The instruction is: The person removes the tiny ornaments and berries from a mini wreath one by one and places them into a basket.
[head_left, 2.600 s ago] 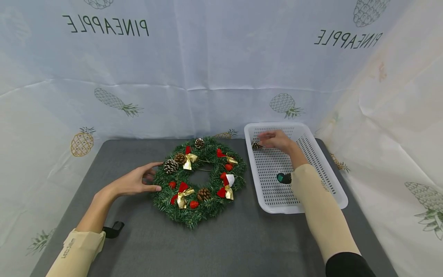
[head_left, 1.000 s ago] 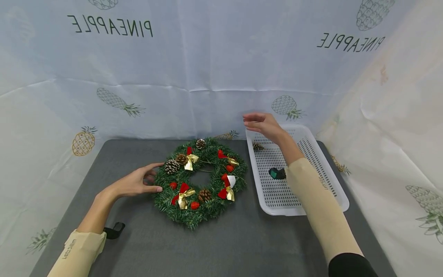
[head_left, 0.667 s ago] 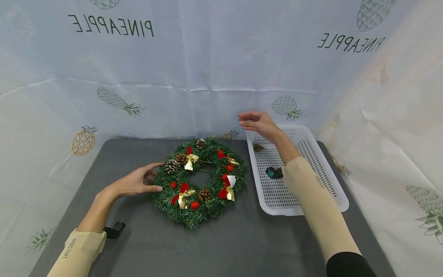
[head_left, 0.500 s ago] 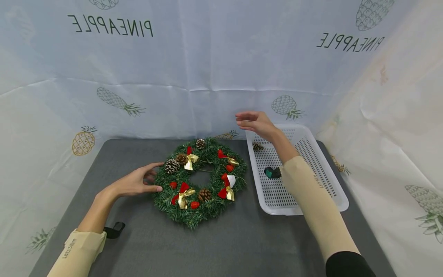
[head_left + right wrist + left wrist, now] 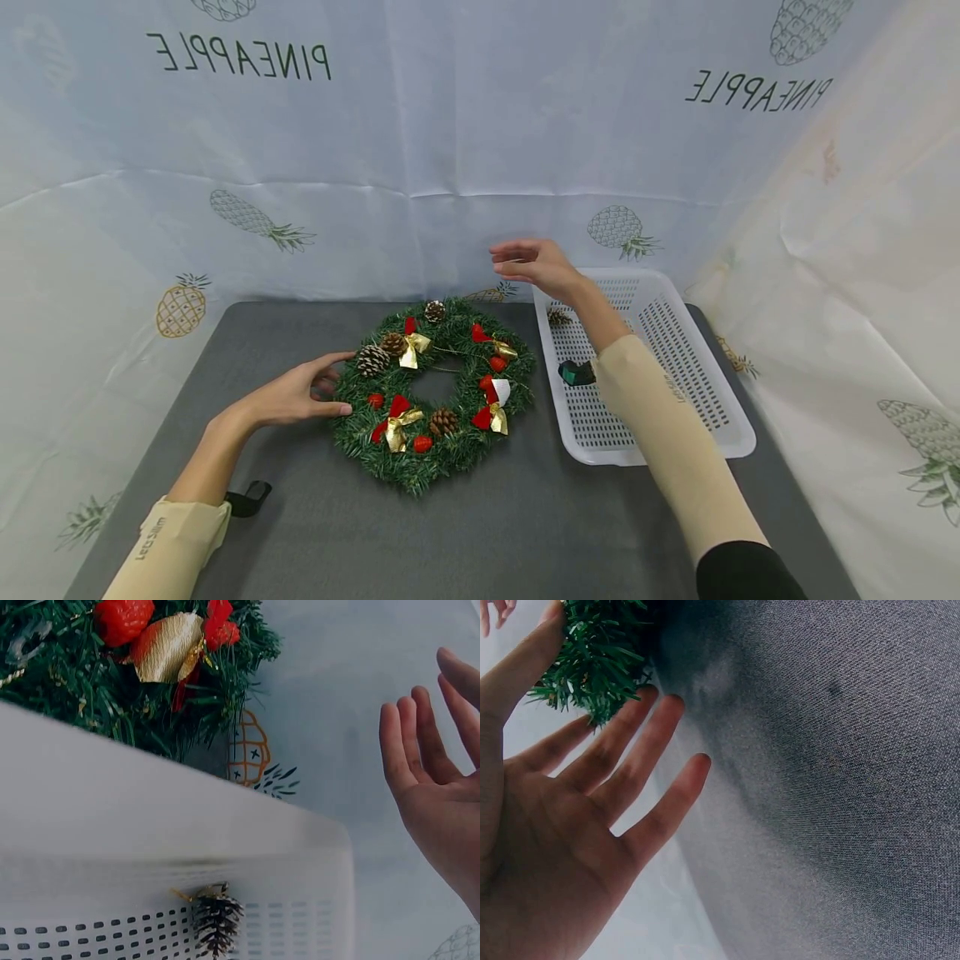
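Note:
A green Christmas wreath (image 5: 438, 392) with pine cones, red berries and gold bows lies on the grey table (image 5: 480, 517). My left hand (image 5: 311, 392) rests open against its left edge, fingers (image 5: 604, 754) touching the needles (image 5: 592, 667). My right hand (image 5: 528, 262) hovers open and empty above the gap between the wreath and the white perforated basket (image 5: 712, 408). A single pine cone (image 5: 557, 317) lies in the basket's far left corner, seen close in the right wrist view as the pine cone (image 5: 216, 919), with the wreath (image 5: 112, 675) beyond the basket wall (image 5: 150, 825).
A pale pineapple-print cloth (image 5: 480, 150) hangs behind and to the right of the table. A black wrist strap (image 5: 246, 497) shows by my left forearm, and a dark device (image 5: 576, 372) on my right wrist. Bare grey table lies in front of the wreath.
My right hand left the pine cone in the basket, rose, and drifted left toward the wreath's far side. The left hand and wreath have stayed still.

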The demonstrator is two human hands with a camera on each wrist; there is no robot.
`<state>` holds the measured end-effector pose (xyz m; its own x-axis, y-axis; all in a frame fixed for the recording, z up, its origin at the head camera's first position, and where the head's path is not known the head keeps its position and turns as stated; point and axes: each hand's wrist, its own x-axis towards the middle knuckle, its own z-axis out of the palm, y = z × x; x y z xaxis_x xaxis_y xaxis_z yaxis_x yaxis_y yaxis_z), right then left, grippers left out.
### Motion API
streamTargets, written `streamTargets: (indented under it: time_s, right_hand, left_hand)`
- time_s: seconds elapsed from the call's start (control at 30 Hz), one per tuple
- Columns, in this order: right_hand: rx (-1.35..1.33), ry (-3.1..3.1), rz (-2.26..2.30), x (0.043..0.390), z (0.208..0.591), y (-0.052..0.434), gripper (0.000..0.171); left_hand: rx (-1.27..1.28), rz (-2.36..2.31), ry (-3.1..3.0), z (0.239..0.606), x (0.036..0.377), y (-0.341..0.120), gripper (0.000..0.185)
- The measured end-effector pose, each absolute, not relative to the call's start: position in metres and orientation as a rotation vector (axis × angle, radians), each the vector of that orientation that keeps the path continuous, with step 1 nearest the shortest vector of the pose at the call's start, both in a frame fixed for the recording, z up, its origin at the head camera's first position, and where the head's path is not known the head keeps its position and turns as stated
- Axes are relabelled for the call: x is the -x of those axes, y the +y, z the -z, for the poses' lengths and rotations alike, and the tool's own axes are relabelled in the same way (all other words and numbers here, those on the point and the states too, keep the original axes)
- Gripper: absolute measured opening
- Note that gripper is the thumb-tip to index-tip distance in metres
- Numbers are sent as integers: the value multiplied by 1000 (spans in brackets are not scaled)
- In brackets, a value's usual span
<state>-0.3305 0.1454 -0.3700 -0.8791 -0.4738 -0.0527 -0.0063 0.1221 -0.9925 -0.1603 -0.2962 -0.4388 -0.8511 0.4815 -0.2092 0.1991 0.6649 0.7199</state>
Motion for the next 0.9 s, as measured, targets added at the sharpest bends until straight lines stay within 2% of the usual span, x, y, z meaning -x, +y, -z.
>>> streamTargets:
  time_s: [0.9]
  right_hand:
    - [595,2100,1593,323,379,90,52]
  left_hand:
    - [-523,-1019,2496,439,160,-297,92]
